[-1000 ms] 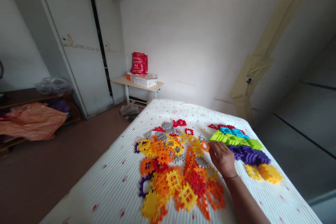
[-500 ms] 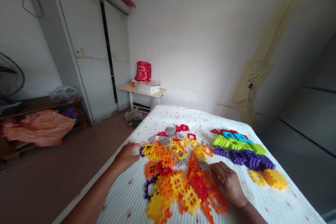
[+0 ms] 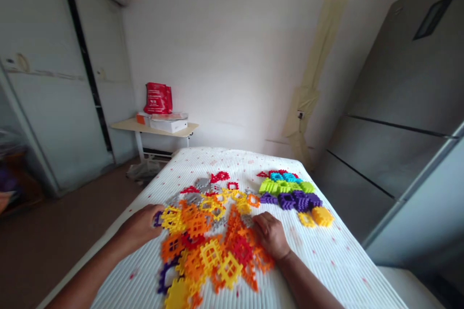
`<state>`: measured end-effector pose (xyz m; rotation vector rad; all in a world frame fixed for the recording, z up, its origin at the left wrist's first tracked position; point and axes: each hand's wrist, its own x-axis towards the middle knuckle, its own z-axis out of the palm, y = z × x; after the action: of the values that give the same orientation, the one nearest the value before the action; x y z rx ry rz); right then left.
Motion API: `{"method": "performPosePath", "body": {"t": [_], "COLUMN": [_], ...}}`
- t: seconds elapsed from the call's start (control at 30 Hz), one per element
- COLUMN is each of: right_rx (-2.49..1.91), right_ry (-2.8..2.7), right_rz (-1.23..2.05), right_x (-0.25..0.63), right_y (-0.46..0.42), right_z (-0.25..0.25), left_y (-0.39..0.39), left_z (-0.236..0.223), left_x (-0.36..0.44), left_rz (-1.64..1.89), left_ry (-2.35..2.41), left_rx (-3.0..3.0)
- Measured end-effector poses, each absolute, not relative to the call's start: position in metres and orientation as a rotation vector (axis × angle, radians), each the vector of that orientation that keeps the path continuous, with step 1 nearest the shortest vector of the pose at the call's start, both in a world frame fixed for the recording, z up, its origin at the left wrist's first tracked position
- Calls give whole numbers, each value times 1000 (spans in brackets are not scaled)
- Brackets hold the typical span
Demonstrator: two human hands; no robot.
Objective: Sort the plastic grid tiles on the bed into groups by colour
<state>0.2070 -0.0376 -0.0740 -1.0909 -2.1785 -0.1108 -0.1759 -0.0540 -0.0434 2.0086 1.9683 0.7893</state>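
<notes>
A loose pile of flat interlocking plastic building pieces in orange, yellow, red, grey and purple lies between my hands; a yellow window-shaped piece (image 3: 210,254) is on top near the front. My left hand (image 3: 144,224) is at the pile's left edge, its fingers closed on a purple building piece (image 3: 158,218) beside the yellow pieces (image 3: 172,219). At the right edge my right hand (image 3: 271,235) rests with curled fingers near a grey piece (image 3: 248,221) and orange pieces (image 3: 264,258). Its fingertips are partly hidden, and what they hold cannot be made out.
Sorted stacks stand at the right of the white ribbed bed cover (image 3: 326,270): purple (image 3: 300,200), green (image 3: 284,186), blue (image 3: 283,176) and yellow (image 3: 322,216). Beyond are a small table (image 3: 126,126) with a red bag (image 3: 158,98), and a grey refrigerator (image 3: 395,106).
My left hand has closed from an open pose onto the purple piece. My right hand stays at the pile's right edge, fingers curled. The view has turned to the right.
</notes>
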Motion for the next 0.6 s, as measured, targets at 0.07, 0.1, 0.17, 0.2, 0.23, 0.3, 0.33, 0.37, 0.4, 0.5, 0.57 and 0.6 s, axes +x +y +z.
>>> {"method": "performPosePath", "body": {"t": [0.07,0.1,0.17,0.2,0.23,0.3,0.33,0.37,0.4,0.5,0.57,0.6], "right_rx": [-1119,-1123,-1121,-1117,-1113,-1111,-1109,-1105,-1102,-1110,-1144,-1162], "right_ry": [-2169,-2171,-2174,-2174,-2171,-2164,-2163,-2162,-2158,-2135,-2096,-2065], "right_rz": [-92,-83,-72,-65,-55,-31,-20,-10,-2,22,62,100], "right_x": [207,207,207,207,207,206,206,206,206,206,205,204], "right_y": [-37,-37,-37,-37,-36,-35,-35,-34,-34,-33,-34,-34], "right_z": [-74,-75,-77,-78,-79,-81,-82,-82,-83,-82,-79,-77], "left_y": [-49,-48,-48,-49,-50,-51,-52,-52,-52,-53,-53,-54], "left_z": [-36,-31,-20,-15,-10,-5,-4,-5,-6,-13,-18,-20], "left_x": [-168,-163,-151,-145,-139,-128,-123,-120,-116,-105,-94,-88], "left_rz": [837,862,897,911,940,1004,1036,1065,1093,1173,1210,1222], "left_ry": [1922,1917,1914,1895,1876,1852,1834,1815,1797,1778,1773,1764], "left_rx": [2082,2116,2157,2180,2200,2204,2194,2181,2165,2122,2108,2102]}}
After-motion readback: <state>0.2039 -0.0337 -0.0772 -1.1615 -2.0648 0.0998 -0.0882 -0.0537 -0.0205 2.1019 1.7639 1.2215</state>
